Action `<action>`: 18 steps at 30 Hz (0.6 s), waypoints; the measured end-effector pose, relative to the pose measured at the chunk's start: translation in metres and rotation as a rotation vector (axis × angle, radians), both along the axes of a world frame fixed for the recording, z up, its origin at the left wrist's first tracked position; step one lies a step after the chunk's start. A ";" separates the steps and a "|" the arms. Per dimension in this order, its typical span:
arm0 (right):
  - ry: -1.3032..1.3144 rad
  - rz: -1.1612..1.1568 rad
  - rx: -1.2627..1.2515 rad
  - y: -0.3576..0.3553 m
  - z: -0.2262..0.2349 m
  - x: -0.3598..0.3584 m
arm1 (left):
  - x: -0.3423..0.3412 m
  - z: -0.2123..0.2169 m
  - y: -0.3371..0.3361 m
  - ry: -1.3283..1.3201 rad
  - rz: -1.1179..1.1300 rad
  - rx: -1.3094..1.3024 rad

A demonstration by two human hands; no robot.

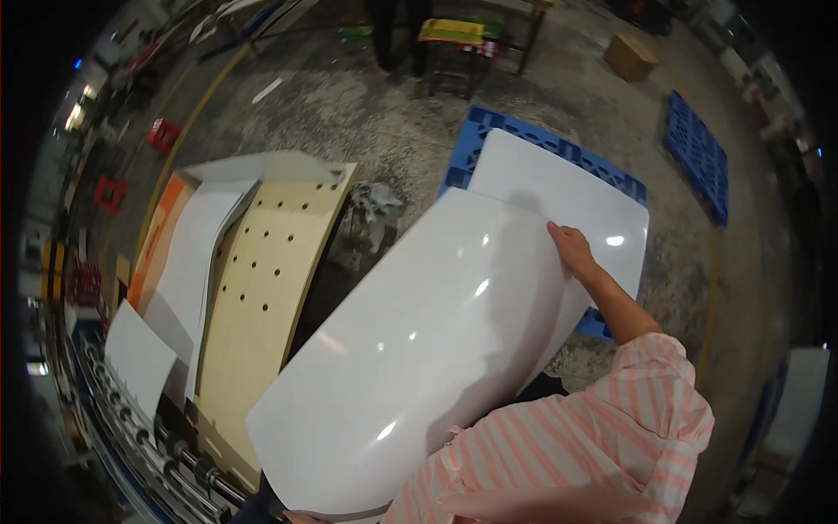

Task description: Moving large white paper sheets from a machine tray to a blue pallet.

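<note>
- Right at the near edge, a sliver of the left hand (301,517) shows by the bottom corner of a big, glossy white, flexible sheet (393,341); mostly cut off, so I can't tell its grip.
- Here's the pink-and-white striped fabric shirt (559,445), right in against the sheet.
- And the sheet itself! It bows across the middle, slanting from lower left to upper right.
- Up at its right edge, the right hand (572,249) has its fingers closed on the rim.
- Over to the left, shiny metal rollers (140,437) sit beside a long cream board with dark round spots (266,253).
- Beyond the hand, a flat white glossy sheet (567,179) lies on a blue plastic pallet (541,135), partly covered by the held one.
- Farther out, a brown cardboard box (630,58) sits on the grey concrete floor (349,92).
</note>
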State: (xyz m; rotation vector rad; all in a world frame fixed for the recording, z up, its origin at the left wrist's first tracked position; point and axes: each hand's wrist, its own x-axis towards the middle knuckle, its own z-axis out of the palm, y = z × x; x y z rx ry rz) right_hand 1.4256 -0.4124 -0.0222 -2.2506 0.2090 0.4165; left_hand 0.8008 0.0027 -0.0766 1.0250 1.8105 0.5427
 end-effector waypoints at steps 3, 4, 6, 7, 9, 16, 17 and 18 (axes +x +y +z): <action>0.010 -0.140 0.064 -0.091 0.002 -0.020 | 0.033 0.021 0.007 -0.020 -0.168 0.064; 0.029 -0.159 0.080 -0.119 0.004 -0.023 | 0.044 0.027 0.005 -0.028 -0.212 0.085; -0.003 -0.293 -0.006 -0.184 -0.007 -0.038 | 0.074 0.033 -0.007 -0.049 -0.298 0.118; -0.007 -0.395 0.124 -0.217 -0.004 -0.050 | 0.096 0.031 -0.010 -0.064 -0.350 0.124; 0.031 -0.567 0.233 -0.259 -0.005 -0.062 | 0.160 0.045 -0.018 -0.073 -0.416 0.174; -0.120 -0.959 0.356 -0.386 0.004 -0.070 | 0.404 0.006 -0.063 -0.381 -0.556 0.139; -0.139 -1.024 0.321 -0.407 0.005 -0.068 | 0.459 0.013 -0.100 -0.401 -0.520 0.097; -0.156 -1.080 0.295 -0.433 0.002 -0.065 | 0.503 0.021 -0.126 -0.402 -0.534 0.057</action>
